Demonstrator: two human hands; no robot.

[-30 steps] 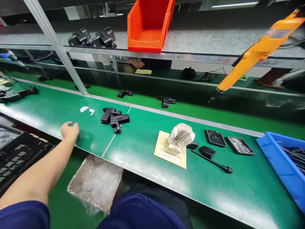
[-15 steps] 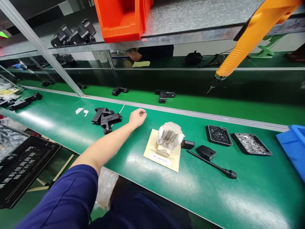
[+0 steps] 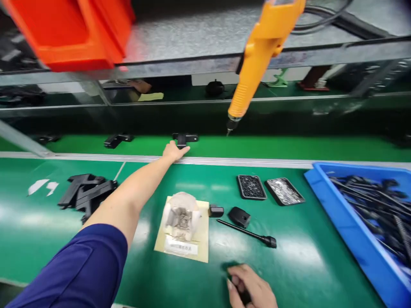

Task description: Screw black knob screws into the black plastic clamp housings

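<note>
My left hand (image 3: 174, 152) reaches over the metal rail to a black plastic bracket (image 3: 181, 140) lying on the bright green strip. Its thumb and fingers are apart at the bracket's near end; a firm hold does not show. My right hand (image 3: 253, 288) is low over the near bench, fingers curled and thumb close to the index finger. A dark patch shows inside the curl; I cannot make out what it is. Between the hands stand a pale taped fixture (image 3: 182, 214) on a yellow card, a small black block (image 3: 216, 211), a black cover (image 3: 239, 217) and a black rod (image 3: 247, 232).
An orange electric screwdriver (image 3: 250, 72) hangs above the bench. Two trays of small parts, one black (image 3: 251, 187) and one silver (image 3: 284, 191), lie behind the rod. A blue bin (image 3: 349, 252) of black rods is at right. Black parts (image 3: 85, 192) lie left; a red bin (image 3: 77, 42) sits above.
My left hand has moved forward from above the bench to the bracket behind the rail. My right hand has come into view at the bottom. The view has turned right, showing more of the blue bin.
</note>
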